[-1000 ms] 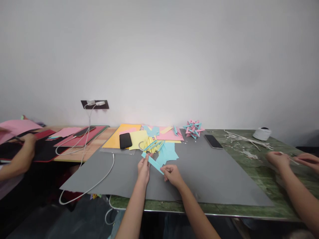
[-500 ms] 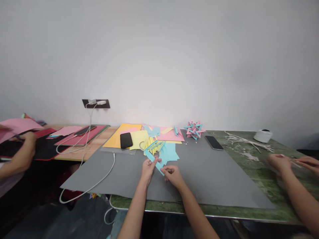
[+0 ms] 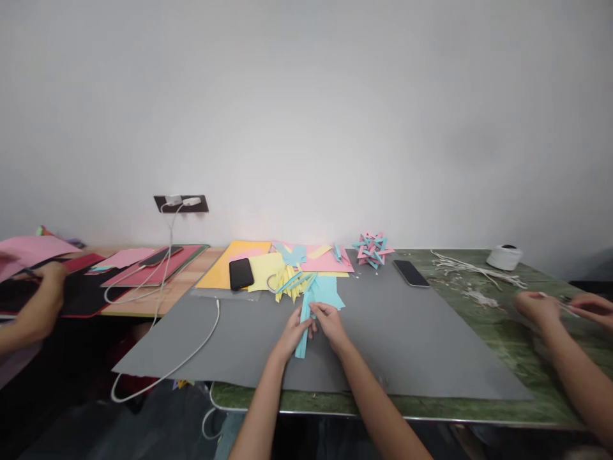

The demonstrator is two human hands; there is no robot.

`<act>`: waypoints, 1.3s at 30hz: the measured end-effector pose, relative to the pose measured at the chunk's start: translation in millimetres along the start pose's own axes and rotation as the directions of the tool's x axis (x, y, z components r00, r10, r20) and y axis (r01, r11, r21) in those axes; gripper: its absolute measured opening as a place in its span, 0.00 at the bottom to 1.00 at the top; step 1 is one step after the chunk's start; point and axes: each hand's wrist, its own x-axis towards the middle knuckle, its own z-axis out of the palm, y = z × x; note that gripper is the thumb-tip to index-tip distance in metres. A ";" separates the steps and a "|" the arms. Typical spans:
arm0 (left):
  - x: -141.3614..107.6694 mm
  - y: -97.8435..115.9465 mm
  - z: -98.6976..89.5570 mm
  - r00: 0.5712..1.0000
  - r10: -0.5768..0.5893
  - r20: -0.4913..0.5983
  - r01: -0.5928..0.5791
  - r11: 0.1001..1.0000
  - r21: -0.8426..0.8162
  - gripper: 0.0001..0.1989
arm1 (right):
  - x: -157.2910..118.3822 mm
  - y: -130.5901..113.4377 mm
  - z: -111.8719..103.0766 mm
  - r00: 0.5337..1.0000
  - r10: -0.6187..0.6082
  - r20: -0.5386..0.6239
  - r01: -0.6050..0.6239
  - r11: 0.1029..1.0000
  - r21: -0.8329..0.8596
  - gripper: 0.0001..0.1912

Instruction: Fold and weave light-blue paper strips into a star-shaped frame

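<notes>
In the head view, compare with half a second ago: find the blue strip (image 3: 305, 312) swung from a slant to pointing nearly straight ahead, and the right hand (image 3: 330, 324) shifted from its near end to its far half. Cannot separate the far end cleanly from the blue sheets (image 3: 328, 292) behind, nor see the grip on the underside. Locate the strip between both hands, above the gray mat (image 3: 397, 338): clamped near its middle in the left hand (image 3: 291, 333), pinched at the edge by the right.
</notes>
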 end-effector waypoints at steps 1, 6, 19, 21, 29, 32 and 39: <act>-0.3 -0.6 0.9 1.000 0.014 -0.020 -0.013 1.000 0.026 0.26 | 0.8 1.2 1.6 0.999 0.042 0.002 -0.042 0.998 0.044 0.22; -1.2 -0.4 3.9 0.999 0.028 -0.042 -0.025 0.996 0.085 0.22 | 0.9 3.9 0.8 0.986 0.142 -0.089 -0.122 0.973 0.198 0.21; -2.7 1.7 0.5 0.998 -0.044 -0.040 0.049 0.990 0.134 0.23 | -2.7 -3.7 -1.0 0.981 0.082 -0.178 -0.034 0.965 0.260 0.17; -3.6 4.3 2.2 0.998 -0.050 -0.029 0.053 0.989 0.137 0.23 | -3.5 -4.7 -0.4 0.981 0.088 -0.173 -0.040 0.963 0.266 0.17; -4.1 4.0 2.5 0.998 -0.058 0.004 0.057 0.988 0.145 0.22 | -2.8 -8.5 0.6 0.959 0.041 -0.282 0.022 0.976 0.217 0.17; -4.5 3.7 1.8 0.999 -0.043 0.011 0.041 0.987 0.157 0.22 | -3.6 -9.5 1.1 0.966 0.054 -0.253 0.003 0.976 0.218 0.17; -5.4 3.5 1.2 0.998 -0.062 0.027 0.057 0.987 0.152 0.21 | -4.0 -8.8 0.4 0.969 0.020 -0.248 0.023 0.985 0.171 0.17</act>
